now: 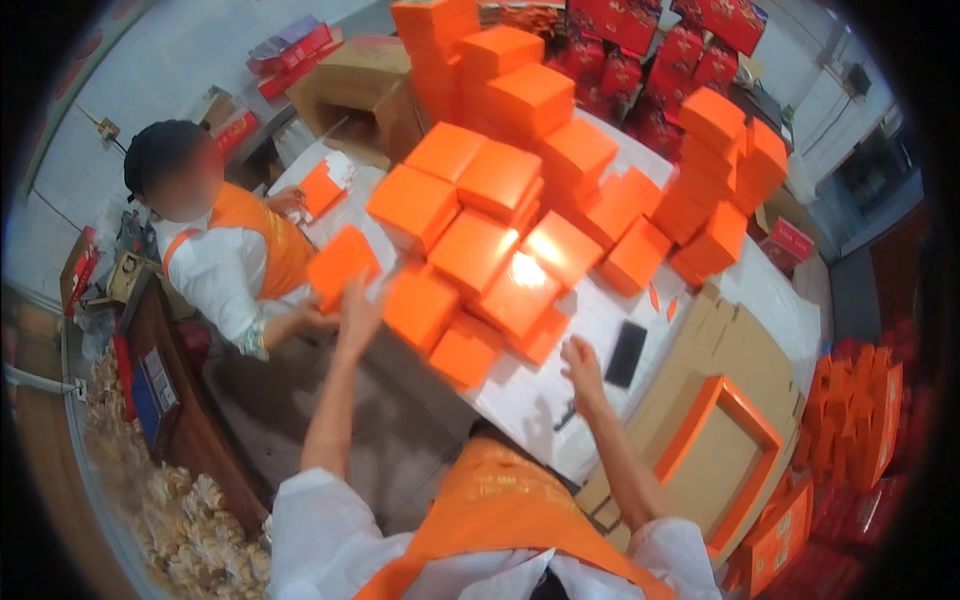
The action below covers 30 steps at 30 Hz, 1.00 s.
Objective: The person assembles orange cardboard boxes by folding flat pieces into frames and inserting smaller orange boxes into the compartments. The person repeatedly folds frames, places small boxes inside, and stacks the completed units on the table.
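Note:
My left hand reaches forward and overlaps the lower right edge of an orange box. Motion smears its fingers, so its grip cannot be made out. A co-worker's hand is at the lower edge of that same box. Over the white table, my right hand hovers with loosely bent fingers apart and nothing in them. Just to its right lies a black phone. Between and beyond my hands, several closed orange boxes are stacked on the table.
At the left stands a co-worker in an orange apron, beside another orange piece. Flat cardboard with an orange frame lies at the right. An open carton and red gift boxes are at the back.

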Tool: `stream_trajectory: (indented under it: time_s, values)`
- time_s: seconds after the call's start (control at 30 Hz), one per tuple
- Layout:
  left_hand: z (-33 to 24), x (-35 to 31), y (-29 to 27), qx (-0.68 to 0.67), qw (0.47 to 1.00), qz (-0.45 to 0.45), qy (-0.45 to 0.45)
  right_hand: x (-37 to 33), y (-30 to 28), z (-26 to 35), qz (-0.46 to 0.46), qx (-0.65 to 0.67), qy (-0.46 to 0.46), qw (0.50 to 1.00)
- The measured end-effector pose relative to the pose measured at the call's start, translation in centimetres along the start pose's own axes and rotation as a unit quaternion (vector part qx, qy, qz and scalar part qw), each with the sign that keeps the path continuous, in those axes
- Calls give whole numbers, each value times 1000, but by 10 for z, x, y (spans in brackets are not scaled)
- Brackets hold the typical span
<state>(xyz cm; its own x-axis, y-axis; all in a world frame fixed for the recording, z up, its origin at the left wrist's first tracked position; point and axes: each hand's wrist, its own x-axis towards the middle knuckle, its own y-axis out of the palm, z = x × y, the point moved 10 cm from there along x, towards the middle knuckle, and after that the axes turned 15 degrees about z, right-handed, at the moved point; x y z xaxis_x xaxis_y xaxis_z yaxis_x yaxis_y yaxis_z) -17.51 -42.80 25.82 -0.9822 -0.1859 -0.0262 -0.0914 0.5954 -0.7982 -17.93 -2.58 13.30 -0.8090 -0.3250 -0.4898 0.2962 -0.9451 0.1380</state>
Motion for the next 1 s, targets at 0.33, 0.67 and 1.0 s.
stream_trajectory:
  time_s: [0.33, 0.67, 1.0]
  values:
    - [-3, 118, -71, -113, 990, -44, 69, 74, 103, 110, 90, -6, -102, 991]
    - [52, 171, -5, -292, 933, 192, -90, 118, 111, 87, 54, 15, -20, 998]
    - [8, 124, 47, -134, 987, 80, 40, 126, 134, 77, 56, 171, 13, 984]
